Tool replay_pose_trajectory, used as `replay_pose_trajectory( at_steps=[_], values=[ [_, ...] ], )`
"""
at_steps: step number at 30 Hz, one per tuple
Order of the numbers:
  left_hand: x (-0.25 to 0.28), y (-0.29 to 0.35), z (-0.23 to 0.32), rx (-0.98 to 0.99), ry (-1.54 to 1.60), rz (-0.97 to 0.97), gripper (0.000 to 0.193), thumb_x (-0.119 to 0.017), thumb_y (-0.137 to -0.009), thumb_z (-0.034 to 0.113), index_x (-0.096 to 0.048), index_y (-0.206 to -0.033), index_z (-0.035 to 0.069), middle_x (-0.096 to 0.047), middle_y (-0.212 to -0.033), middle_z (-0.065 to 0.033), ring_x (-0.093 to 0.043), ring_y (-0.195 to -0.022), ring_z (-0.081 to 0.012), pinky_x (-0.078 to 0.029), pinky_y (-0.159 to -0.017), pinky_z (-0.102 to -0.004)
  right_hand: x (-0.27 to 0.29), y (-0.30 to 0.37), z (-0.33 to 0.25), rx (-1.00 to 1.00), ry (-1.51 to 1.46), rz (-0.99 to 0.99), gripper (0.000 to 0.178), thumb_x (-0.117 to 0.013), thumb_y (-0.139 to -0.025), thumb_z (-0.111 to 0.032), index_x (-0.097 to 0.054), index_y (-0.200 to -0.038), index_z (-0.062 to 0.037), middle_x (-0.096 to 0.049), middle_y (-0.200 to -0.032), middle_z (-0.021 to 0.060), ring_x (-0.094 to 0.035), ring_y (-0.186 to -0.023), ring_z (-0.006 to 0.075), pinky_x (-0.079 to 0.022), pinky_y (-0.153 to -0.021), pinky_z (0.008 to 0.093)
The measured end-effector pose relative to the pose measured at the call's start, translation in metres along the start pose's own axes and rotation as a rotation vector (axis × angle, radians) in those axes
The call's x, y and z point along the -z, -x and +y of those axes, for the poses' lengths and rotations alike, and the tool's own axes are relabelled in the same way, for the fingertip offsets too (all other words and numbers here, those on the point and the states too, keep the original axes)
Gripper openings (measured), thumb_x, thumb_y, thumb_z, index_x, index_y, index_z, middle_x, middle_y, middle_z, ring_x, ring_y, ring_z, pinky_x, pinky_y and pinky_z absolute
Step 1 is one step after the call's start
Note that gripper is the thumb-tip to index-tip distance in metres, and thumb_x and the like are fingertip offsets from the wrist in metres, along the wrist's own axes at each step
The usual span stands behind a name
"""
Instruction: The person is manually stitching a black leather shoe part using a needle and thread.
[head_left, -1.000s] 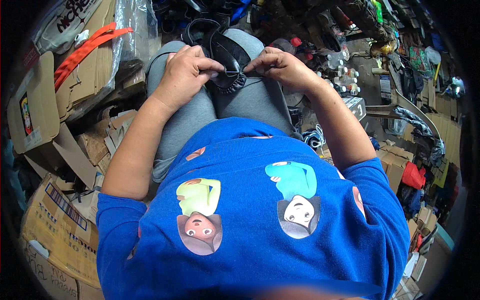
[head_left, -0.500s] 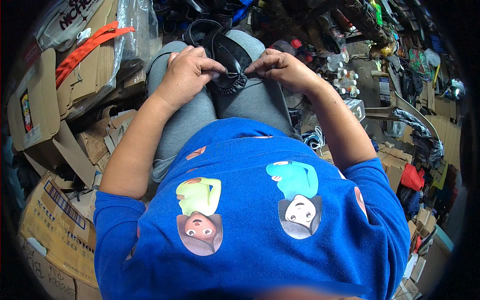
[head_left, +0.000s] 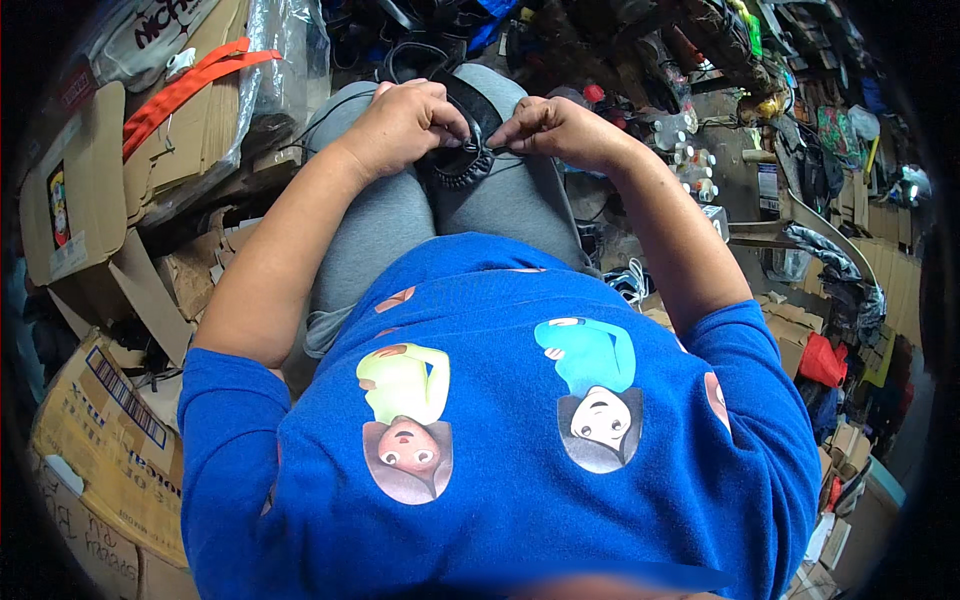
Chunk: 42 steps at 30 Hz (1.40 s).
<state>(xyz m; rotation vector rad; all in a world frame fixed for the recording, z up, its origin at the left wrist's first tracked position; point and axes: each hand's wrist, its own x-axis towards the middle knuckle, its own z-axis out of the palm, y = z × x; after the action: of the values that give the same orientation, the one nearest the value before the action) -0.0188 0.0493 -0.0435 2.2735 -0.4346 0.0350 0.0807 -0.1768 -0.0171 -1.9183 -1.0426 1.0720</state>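
On lap (head_left: 490, 212) | black ridged item (head_left: 462, 179) | left grip (head_left: 408, 128), right grip (head_left: 552, 130) seemingly touching

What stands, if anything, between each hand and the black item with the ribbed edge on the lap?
Nothing visible does. The left hand and the right hand are at opposite sides of the black item, fingertips close to it; whether they touch it is too small to tell.

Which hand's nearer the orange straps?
Left. The left hand is right of the orange straps, at the left side of the black item; the right hand is farther right, across the black item.
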Motion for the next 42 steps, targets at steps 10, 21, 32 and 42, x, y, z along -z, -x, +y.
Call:
replay_pose_trajectory(
  at_steps=[10,21,32,42],
  values=[
    [0.007,0.028,0.036,0.070,-0.217,0.181,0.025,-0.072,-0.071,0.012,-0.070,-0.096,0.016,-0.060,-0.092,-0.0037,-0.057,-0.091,-0.0224,-0.040,-0.082,-0.0371,-0.028,0.031,-0.015,-0.072,-0.021,0.398,0.018,-0.071,-0.079,-0.013,-0.070,-0.096,-0.0074,-0.063,-0.089,0.0077,-0.062,-0.083,0.0172,-0.048,-0.077,0.0292],
    [0.017,0.011,0.041,-0.079,-0.293,0.324,0.025,-0.071,-0.069,0.007,-0.064,-0.093,0.011,-0.056,-0.117,-0.0048,-0.056,-0.104,-0.0223,-0.040,-0.089,-0.0378,-0.001,0.067,0.006,-0.012,-0.127,0.519,0.017,-0.068,-0.077,-0.019,-0.064,-0.081,-0.0028,-0.061,-0.098,0.0076,-0.057,-0.097,0.0203,-0.040,-0.090,0.0326],
    [0.043,0.029,0.035,-0.037,-0.592,0.096,0.015,-0.066,-0.075,0.010,-0.061,-0.089,0.010,-0.062,-0.085,-0.0040,-0.056,-0.090,-0.0226,-0.036,-0.088,-0.0388,0.028,0.117,0.014,0.426,-1.177,0.207,0.052,-0.055,-0.086,-0.021,-0.046,-0.134,-0.0070,-0.054,-0.078,-0.0019,-0.043,-0.068,0.0102,-0.040,-0.094,0.0379],
    [0.010,0.006,0.048,0.200,1.254,0.369,0.035,-0.042,-0.098,0.032,-0.060,-0.084,0.006,-0.060,-0.081,-0.0072,-0.060,-0.084,-0.0210,-0.045,-0.087,-0.0353,-0.023,0.102,0.037,-0.437,0.344,0.404,0.035,-0.063,-0.086,-0.036,-0.066,-0.081,-0.0012,-0.062,-0.069,0.0181,-0.063,-0.065,0.0297,-0.047,-0.062,0.0383]
  ],
)
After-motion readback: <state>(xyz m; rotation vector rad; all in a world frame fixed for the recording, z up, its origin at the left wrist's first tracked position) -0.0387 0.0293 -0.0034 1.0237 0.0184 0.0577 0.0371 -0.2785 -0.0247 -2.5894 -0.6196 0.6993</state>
